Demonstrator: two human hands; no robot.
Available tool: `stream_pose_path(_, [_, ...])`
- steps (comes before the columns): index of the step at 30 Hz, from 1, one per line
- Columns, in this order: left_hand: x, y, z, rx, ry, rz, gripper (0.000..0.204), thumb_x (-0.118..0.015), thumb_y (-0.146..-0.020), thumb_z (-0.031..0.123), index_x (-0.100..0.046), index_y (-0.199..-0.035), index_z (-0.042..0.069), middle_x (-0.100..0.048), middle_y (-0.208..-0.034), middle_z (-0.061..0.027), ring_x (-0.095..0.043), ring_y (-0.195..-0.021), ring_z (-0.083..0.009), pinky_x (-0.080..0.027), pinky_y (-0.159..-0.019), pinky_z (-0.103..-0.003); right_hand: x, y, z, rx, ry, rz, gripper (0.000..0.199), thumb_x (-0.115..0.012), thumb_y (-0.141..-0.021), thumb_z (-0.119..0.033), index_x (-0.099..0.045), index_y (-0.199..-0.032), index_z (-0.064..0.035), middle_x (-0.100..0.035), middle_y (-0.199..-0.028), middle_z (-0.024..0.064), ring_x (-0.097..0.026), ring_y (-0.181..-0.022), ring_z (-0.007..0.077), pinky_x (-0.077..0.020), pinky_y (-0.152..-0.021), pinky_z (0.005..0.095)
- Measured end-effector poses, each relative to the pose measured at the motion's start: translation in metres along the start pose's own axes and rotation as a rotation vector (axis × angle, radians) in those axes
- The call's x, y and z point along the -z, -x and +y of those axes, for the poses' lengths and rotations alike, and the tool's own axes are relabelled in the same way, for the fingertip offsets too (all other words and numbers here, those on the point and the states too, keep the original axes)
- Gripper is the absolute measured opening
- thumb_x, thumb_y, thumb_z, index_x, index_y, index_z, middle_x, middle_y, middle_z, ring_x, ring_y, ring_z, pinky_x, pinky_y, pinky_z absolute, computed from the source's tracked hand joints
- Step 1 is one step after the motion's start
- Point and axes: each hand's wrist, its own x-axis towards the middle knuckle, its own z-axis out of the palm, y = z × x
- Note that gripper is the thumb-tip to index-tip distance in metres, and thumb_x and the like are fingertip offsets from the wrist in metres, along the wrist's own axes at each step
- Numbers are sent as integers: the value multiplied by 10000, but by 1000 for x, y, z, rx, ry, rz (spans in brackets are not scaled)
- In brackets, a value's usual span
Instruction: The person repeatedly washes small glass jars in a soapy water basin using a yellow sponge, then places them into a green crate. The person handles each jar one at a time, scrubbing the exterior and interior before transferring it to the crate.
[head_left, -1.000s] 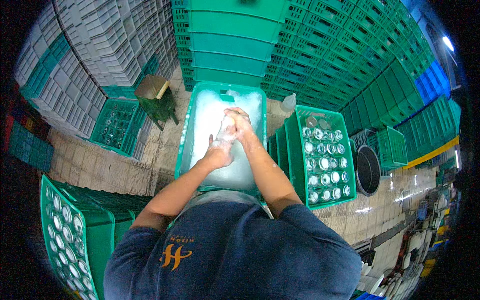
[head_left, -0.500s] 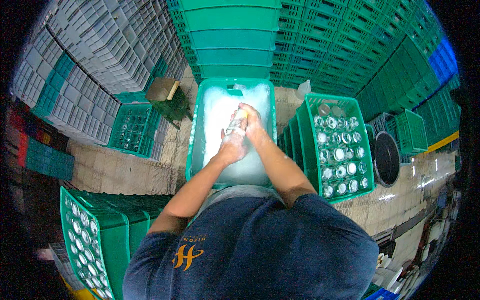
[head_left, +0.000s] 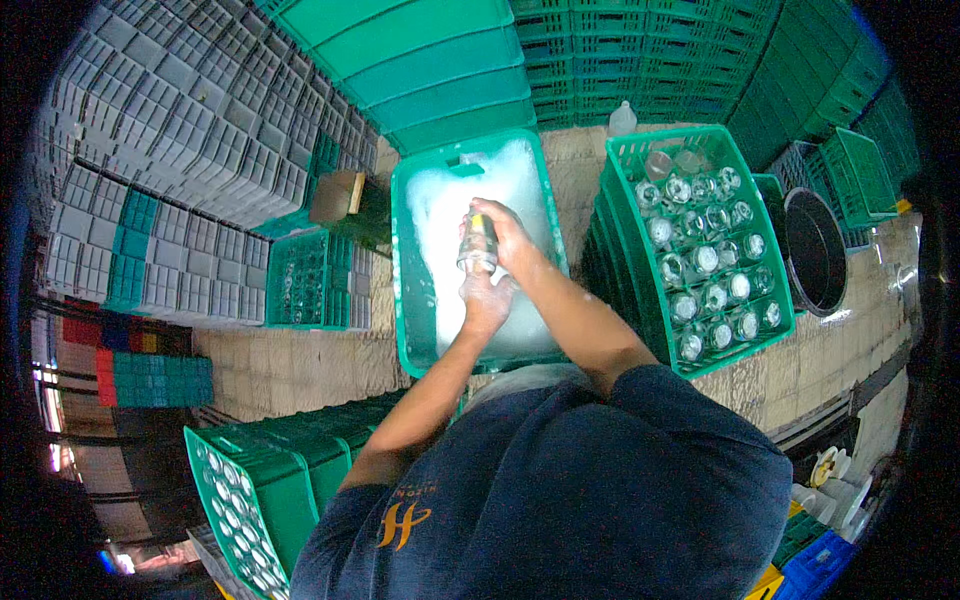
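Wet fingers (head_left: 497, 222) around smooth glass jar (head_left: 477, 248).

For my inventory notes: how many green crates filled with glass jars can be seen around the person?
3: one crate right of the foamy tub, one left of it, one at lower left. Stacked crates may hide more.

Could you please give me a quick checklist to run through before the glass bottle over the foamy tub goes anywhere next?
1. Glass bottle gripped by right hand: ok.
2. Left hand supporting beneath it: ok.
3. Bottle above the foamy tub, not past its rim: ok.
4. Bottle clean inside: cannot tell.
5. Free slot in the crate of bottles on the right: cannot tell.
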Motion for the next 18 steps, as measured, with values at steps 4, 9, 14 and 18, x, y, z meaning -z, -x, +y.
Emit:
stream_pose_path(4, [-4,-14,4,-66,-148,102,600,-641,-874,115,-469,-1439,11,-573,-1326,-212,-582,-1187,-343,-448,-1013,-414,4,9,14,67,264,46,285,-748,-839,-173,-617,-1064,-57,-643,-890,152,-664,-789,323,-577,-659,456])
stream_pose_path(9, [-8,-14,-4,292,713,230,424,-630,-934,126,-565,-1347,62,-618,-1270,-69,-582,-1149,-205,-457,-980,-350,-1,12,12,-34,41,-39,335,-767,-822,-180,-615,-1076,-24,-642,-849,156,-671,-733,320,-579,-646,487])
stream_pose_path(14, [-12,-1,-25,127,262,118,395,-624,-928,176,-568,-1301,59,-626,-1220,-150,-613,-1092,-336,-482,-975,-442,15,-2,23,51,70,91,371,-776,-812,-184,-613,-1089,1,-635,-835,136,-644,-675,281,-575,-605,458])
stream_pose_path(18, [2,5,-37,-189,192,140,389,-708,-859,165,-622,-1220,47,-677,-1087,-213,-665,-962,-359,-537,-850,-430,56,5,51,99,-93,-9,315,-693,-872,-173,-625,-1138,-19,-635,-906,139,-647,-820,275,-567,-723,467])
